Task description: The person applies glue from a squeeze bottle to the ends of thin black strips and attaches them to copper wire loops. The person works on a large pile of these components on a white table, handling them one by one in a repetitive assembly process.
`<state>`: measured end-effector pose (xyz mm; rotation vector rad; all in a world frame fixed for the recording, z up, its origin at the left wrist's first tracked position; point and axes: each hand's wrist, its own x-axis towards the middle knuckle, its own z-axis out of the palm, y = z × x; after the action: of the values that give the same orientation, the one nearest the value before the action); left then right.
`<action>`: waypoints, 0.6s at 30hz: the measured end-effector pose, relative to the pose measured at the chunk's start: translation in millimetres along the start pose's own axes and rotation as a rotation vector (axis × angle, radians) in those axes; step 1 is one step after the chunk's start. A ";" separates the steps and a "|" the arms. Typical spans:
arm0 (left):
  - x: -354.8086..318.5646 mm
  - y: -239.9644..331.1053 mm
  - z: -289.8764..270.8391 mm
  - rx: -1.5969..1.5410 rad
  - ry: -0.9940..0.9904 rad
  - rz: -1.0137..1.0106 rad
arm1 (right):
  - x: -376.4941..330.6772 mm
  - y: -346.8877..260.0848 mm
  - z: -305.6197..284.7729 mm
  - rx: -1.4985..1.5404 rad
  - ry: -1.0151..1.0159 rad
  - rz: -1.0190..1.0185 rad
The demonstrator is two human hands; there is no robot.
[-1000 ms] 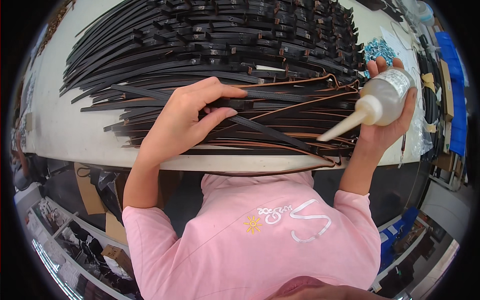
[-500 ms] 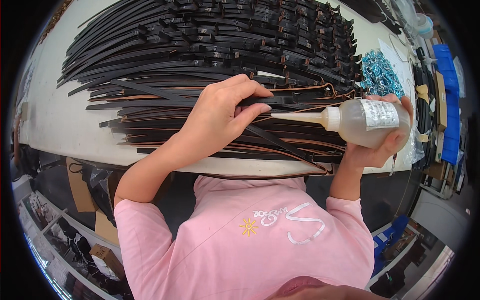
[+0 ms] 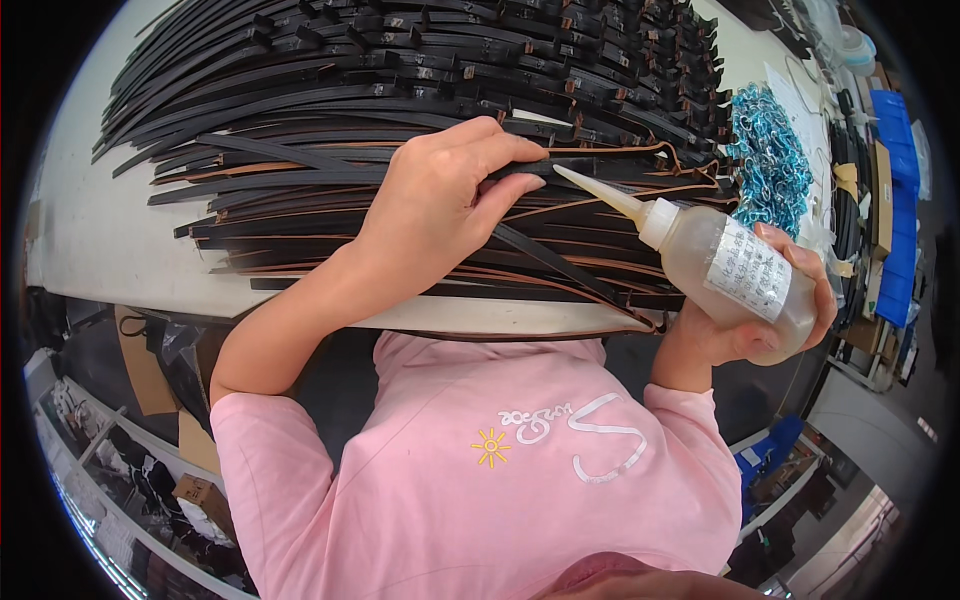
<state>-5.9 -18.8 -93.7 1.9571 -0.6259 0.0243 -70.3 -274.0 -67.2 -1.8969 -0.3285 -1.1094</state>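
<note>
At your far left, below tabletop height, a shelf [image 3: 82, 452] holds mixed dark and pale goods; a brown box [image 3: 204, 497] sits at its right side. The white tabletop [image 3: 120, 225] begins above it; its left end is bare near the strap tips. Black straps [image 3: 250, 95] with brown edges lie across the tabletop, layered in rows; their tips fan out to the left, and their looped, folded ends gather toward the right.

Your left hand [image 3: 430, 195] is over the front rows; thumb and fingers are narrowed in a pinch on one held strap [image 3: 520, 173], which lies above the others. The bottle [image 3: 742, 270] is to the right of that pinch, over the front right part of the straps; it is tilted, with its tapered nozzle [image 3: 600, 193] pointing up and left; the tip is just beside your left fingertips, and contact with the held strap cannot be confirmed. Your right hand [image 3: 725, 343] is wrapped around the bottle body from below and from the right.

Beyond the strap ends, blue and silver metal pieces [image 3: 772, 160] lie heaped on the tabletop; a blue bin [image 3: 897, 215] stands at the far right.
</note>
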 end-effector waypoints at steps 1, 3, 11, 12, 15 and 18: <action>0.3 -1.2 0.5 0.002 0.007 0.016 | 0.0 -0.1 -0.4 -0.013 -0.014 -0.019; 1.0 0.3 0.1 0.012 0.003 0.007 | 0.0 0.7 -1.0 -0.046 -0.007 -0.045; 0.6 -1.2 1.9 0.044 0.009 0.022 | 1.1 -0.3 6.4 -0.039 0.050 -0.026; 0.7 -0.8 1.6 0.047 0.006 0.020 | 0.2 -3.1 10.7 -0.033 0.088 0.018; 0.7 0.1 1.1 0.048 0.005 0.022 | 0.7 -4.7 14.4 -0.021 0.124 0.056; 0.6 -1.1 1.9 0.040 0.016 0.032 | 1.7 -4.3 12.2 -0.005 0.120 0.051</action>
<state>-5.4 -20.3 -95.4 1.9841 -0.6504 0.0727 -65.1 -262.1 -65.9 -1.8235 -0.2090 -1.1845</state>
